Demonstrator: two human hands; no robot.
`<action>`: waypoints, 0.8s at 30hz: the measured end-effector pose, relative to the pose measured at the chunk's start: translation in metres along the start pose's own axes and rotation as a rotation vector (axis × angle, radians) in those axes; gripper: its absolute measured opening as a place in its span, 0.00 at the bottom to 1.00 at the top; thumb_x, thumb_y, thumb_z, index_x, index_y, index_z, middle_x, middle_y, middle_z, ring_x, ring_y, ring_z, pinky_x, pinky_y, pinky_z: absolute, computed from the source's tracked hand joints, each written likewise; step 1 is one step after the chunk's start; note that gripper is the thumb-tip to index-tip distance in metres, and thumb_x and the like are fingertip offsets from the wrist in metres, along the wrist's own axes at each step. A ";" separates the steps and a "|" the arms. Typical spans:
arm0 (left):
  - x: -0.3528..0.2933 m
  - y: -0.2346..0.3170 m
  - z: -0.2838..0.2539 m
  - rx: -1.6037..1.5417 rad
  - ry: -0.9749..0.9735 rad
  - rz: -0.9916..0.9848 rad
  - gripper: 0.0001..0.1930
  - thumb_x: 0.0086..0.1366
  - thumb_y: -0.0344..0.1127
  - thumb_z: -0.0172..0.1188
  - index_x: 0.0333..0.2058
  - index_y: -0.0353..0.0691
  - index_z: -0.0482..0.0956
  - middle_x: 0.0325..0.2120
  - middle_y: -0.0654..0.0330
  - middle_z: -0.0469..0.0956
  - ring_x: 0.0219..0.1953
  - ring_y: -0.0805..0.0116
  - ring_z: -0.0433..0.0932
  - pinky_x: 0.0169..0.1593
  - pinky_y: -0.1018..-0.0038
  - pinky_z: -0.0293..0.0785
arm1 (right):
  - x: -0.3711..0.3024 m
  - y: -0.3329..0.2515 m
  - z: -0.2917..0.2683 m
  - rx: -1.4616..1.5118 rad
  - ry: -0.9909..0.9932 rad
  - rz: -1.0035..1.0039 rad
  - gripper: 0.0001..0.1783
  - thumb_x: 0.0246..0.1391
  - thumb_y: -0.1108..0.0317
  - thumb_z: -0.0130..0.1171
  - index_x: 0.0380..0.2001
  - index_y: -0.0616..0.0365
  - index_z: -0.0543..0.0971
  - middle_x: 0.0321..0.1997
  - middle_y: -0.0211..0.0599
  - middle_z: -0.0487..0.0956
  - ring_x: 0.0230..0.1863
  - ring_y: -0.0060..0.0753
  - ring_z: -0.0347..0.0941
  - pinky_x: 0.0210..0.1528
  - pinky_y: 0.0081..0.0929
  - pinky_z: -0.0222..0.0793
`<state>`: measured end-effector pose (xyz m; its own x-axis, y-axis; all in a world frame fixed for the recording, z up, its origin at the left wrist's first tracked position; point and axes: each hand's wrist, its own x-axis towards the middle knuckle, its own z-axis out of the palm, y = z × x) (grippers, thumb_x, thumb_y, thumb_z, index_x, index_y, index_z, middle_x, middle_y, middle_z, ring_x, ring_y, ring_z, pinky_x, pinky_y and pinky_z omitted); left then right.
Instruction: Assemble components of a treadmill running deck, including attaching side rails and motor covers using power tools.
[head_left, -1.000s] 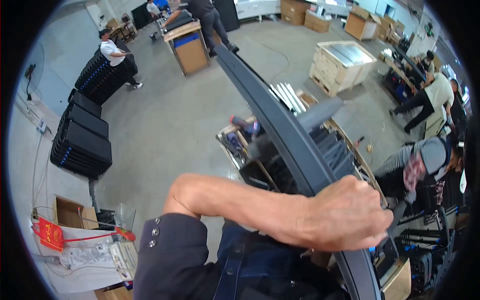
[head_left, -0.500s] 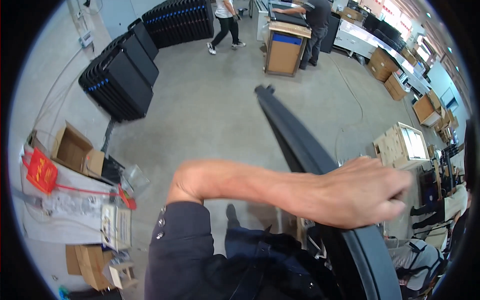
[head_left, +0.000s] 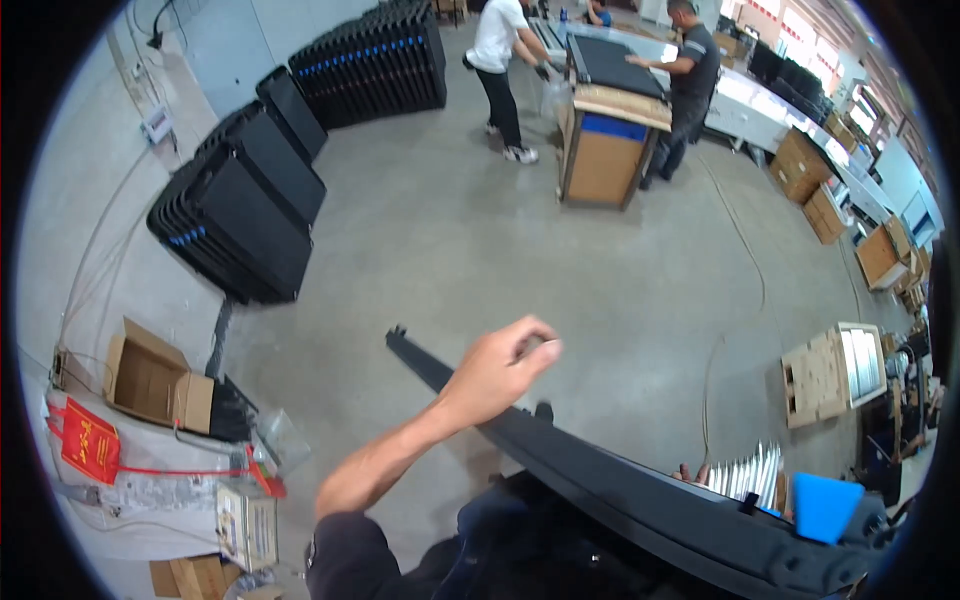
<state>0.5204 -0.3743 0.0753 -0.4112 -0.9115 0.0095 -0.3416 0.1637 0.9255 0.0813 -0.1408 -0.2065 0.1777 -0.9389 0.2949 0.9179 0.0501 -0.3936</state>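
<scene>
A long black panel (head_left: 590, 455), seen nearly edge-on, slants across in front of my body, from its far left corner down to the lower right. My left hand (head_left: 495, 370) is over its upper edge with the fingers curled in. What lies inside that curl, if anything, I cannot make out. Of my right hand (head_left: 690, 473) only a few fingertips show, wrapped over the panel's far edge; the rest is hidden behind the panel. A bright blue piece (head_left: 827, 507) stands against the panel near its right end.
Rows of upright black panels (head_left: 260, 225) stand by the left wall. Ahead, two people work at a wooden bench (head_left: 610, 160) with a black panel on top. A wooden crate (head_left: 815, 385) and silvery strips (head_left: 750, 475) are at right. An open cardboard box (head_left: 145, 375) sits at left.
The panel has swung from steep to a flatter slant, its far end moving left and nearer. My left hand has moved left. Right fingertips and the blue piece have come into view.
</scene>
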 end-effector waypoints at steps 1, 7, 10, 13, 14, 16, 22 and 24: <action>0.029 -0.020 -0.019 -0.005 0.121 0.045 0.15 0.72 0.43 0.58 0.46 0.37 0.79 0.33 0.60 0.80 0.35 0.73 0.77 0.41 0.72 0.73 | 0.044 -0.032 -0.022 0.007 -0.037 0.002 0.32 0.73 0.42 0.37 0.68 0.51 0.68 0.47 0.37 0.83 0.49 0.43 0.78 0.68 0.47 0.63; 0.176 -0.067 -0.144 -0.078 0.410 -0.221 0.19 0.69 0.49 0.61 0.50 0.41 0.79 0.30 0.67 0.76 0.33 0.77 0.71 0.38 0.75 0.69 | 0.239 -0.153 -0.102 -0.454 0.219 -0.098 0.26 0.73 0.47 0.43 0.59 0.55 0.72 0.49 0.35 0.81 0.48 0.34 0.77 0.58 0.32 0.71; 0.253 -0.127 -0.188 -0.121 0.462 -0.195 0.20 0.68 0.50 0.63 0.48 0.40 0.81 0.31 0.68 0.75 0.32 0.79 0.68 0.37 0.78 0.67 | 0.473 -0.111 -0.066 -0.657 0.415 -0.209 0.23 0.74 0.49 0.45 0.54 0.57 0.74 0.49 0.34 0.79 0.47 0.29 0.77 0.53 0.25 0.75; 0.304 -0.222 -0.220 -0.259 0.582 -0.285 0.20 0.67 0.46 0.64 0.48 0.35 0.82 0.40 0.57 0.84 0.42 0.66 0.81 0.42 0.69 0.77 | 0.557 -0.115 -0.149 -0.615 0.247 -0.229 0.20 0.72 0.55 0.51 0.58 0.56 0.73 0.54 0.35 0.79 0.50 0.31 0.77 0.56 0.28 0.76; 0.335 -0.137 -0.197 0.620 0.480 0.050 0.20 0.69 0.46 0.61 0.44 0.31 0.82 0.26 0.58 0.81 0.30 0.69 0.80 0.34 0.71 0.77 | 0.594 -0.111 -0.154 -0.658 0.146 -0.278 0.20 0.72 0.56 0.52 0.58 0.56 0.72 0.54 0.34 0.79 0.50 0.31 0.78 0.57 0.29 0.76; 0.392 -0.203 -0.219 0.449 0.393 -0.071 0.20 0.69 0.47 0.61 0.44 0.31 0.82 0.24 0.59 0.79 0.28 0.70 0.78 0.32 0.72 0.76 | 0.655 -0.090 -0.135 -0.612 0.723 -0.204 0.20 0.70 0.48 0.53 0.40 0.55 0.78 0.37 0.29 0.75 0.37 0.27 0.74 0.47 0.34 0.75; 0.540 -0.376 -0.227 -0.276 0.198 -0.599 0.22 0.71 0.49 0.56 0.40 0.31 0.82 0.14 0.69 0.57 0.15 0.75 0.64 0.21 0.74 0.60 | 0.785 -0.143 -0.193 -0.401 0.292 0.125 0.43 0.74 0.39 0.25 0.21 0.64 0.72 0.28 0.40 0.64 0.27 0.37 0.63 0.34 0.32 0.61; 0.612 -0.405 -0.210 -0.301 0.228 -0.574 0.23 0.71 0.49 0.56 0.40 0.29 0.81 0.12 0.70 0.58 0.14 0.75 0.59 0.22 0.73 0.63 | 0.829 -0.171 -0.210 -0.464 0.330 0.101 0.40 0.76 0.44 0.27 0.22 0.64 0.75 0.26 0.40 0.68 0.28 0.35 0.66 0.35 0.31 0.63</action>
<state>0.5849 -1.0774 -0.2139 -0.0362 -0.8845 -0.4652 -0.1887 -0.4511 0.8723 -0.0031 -0.9993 -0.0778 0.0676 -0.9975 -0.0216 0.6372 0.0599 -0.7683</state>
